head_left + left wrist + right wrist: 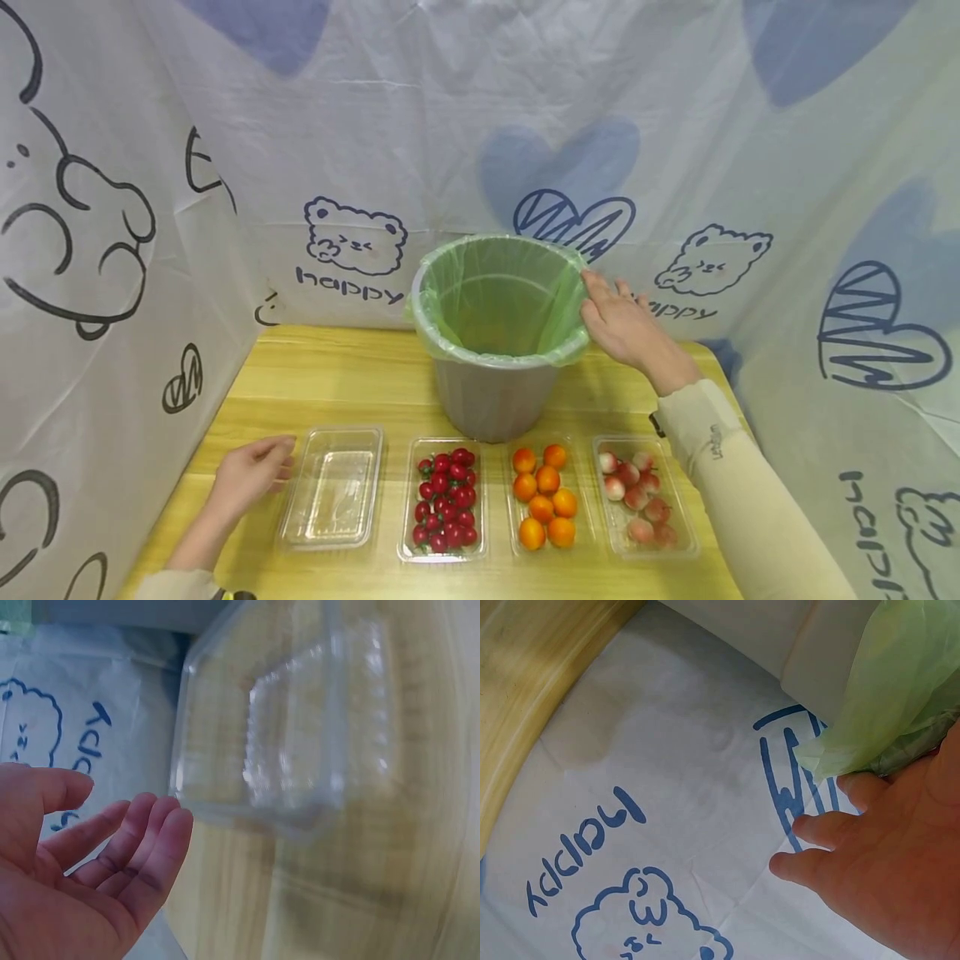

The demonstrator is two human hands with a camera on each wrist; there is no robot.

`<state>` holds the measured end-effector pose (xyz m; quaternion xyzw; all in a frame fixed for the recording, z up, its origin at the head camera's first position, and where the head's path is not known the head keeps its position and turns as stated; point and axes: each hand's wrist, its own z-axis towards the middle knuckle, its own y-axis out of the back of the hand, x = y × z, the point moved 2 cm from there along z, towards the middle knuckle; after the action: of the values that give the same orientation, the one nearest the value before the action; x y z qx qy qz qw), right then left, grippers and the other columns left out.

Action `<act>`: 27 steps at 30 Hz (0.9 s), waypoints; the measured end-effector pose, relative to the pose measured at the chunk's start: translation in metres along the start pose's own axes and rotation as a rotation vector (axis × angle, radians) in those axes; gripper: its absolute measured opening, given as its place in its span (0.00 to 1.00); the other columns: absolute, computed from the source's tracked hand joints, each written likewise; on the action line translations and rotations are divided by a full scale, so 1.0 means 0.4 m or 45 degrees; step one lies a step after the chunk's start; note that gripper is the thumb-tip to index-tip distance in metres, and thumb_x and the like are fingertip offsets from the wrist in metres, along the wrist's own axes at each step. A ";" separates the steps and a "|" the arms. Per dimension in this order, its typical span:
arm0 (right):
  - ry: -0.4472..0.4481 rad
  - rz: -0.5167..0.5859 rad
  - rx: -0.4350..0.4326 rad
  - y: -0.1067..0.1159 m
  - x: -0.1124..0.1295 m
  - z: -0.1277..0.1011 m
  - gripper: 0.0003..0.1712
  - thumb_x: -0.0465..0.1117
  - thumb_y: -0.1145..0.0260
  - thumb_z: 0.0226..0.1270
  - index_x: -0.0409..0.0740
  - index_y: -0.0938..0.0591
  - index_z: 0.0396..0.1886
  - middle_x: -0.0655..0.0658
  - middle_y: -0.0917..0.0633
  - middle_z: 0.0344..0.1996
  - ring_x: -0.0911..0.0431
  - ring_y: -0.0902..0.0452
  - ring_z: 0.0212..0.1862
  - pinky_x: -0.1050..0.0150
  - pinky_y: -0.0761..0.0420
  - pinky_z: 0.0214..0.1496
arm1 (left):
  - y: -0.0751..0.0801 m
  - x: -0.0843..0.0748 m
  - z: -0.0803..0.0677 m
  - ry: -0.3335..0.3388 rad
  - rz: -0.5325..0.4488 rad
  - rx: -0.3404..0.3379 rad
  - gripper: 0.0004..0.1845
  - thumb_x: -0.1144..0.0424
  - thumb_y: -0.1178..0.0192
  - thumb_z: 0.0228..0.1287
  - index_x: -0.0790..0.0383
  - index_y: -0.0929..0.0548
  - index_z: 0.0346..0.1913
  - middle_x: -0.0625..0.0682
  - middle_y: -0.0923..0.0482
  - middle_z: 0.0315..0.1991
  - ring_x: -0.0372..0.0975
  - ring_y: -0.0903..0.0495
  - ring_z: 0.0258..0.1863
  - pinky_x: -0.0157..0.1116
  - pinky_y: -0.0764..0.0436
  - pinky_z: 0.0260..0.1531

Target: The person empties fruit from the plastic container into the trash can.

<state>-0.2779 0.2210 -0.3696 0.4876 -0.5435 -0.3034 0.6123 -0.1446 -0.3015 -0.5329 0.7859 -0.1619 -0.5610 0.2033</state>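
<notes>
Evidently, fruit-filled trays point(406, 508) are shown by head view alone; left hand point(251, 468) is held slack-fingered beside clear tray point(333, 492) near bench's point(352, 358) left edge; right hand's point(618, 325) grip at green liner point(487, 304) cannot be told.

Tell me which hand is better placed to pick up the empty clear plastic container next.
Left hand, most likely: its fingers are relaxed right beside the clear plastic container, while the right hand is farther off, at the gray bin.
</notes>
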 end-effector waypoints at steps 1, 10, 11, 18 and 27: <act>0.001 -0.001 0.001 -0.001 0.000 0.000 0.39 0.55 0.76 0.84 0.46 0.59 0.88 0.37 0.54 0.87 0.28 0.66 0.85 0.25 0.68 0.84 | -0.005 -0.006 -0.001 -0.004 -0.017 0.010 0.30 0.52 0.49 0.84 0.75 0.28 0.73 0.71 0.14 0.53 0.44 0.09 0.42 0.39 0.07 0.42; 0.002 0.012 0.003 0.000 0.007 -0.001 0.39 0.54 0.75 0.84 0.46 0.58 0.88 0.38 0.54 0.87 0.29 0.67 0.85 0.26 0.68 0.84 | -0.052 -0.050 -0.011 -0.051 -0.076 0.098 0.29 0.53 0.47 0.83 0.74 0.27 0.72 0.67 0.13 0.50 0.44 0.10 0.40 0.37 0.07 0.40; 0.002 0.009 0.005 0.001 0.007 -0.001 0.39 0.54 0.75 0.84 0.46 0.59 0.88 0.38 0.54 0.87 0.29 0.67 0.85 0.26 0.68 0.84 | -0.059 -0.054 -0.011 -0.050 -0.090 0.108 0.29 0.53 0.46 0.83 0.74 0.27 0.72 0.67 0.13 0.49 0.44 0.10 0.39 0.37 0.07 0.40; 0.001 0.003 -0.001 -0.001 0.002 0.002 0.39 0.54 0.75 0.83 0.46 0.58 0.88 0.37 0.54 0.87 0.28 0.65 0.85 0.26 0.66 0.84 | -0.100 -0.077 -0.015 -0.065 -0.177 0.194 0.28 0.56 0.45 0.83 0.75 0.26 0.72 0.61 0.12 0.45 0.43 0.10 0.38 0.39 0.07 0.40; 0.005 0.010 -0.002 -0.001 0.002 0.002 0.39 0.54 0.75 0.83 0.46 0.59 0.88 0.38 0.54 0.87 0.29 0.65 0.85 0.27 0.66 0.85 | -0.147 -0.098 -0.020 -0.084 -0.256 0.322 0.28 0.56 0.46 0.83 0.77 0.28 0.72 0.67 0.14 0.49 0.49 0.10 0.42 0.43 0.06 0.43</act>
<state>-0.2784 0.2202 -0.3696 0.4857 -0.5440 -0.3005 0.6147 -0.1481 -0.2305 -0.5282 0.7988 -0.1583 -0.5791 0.0402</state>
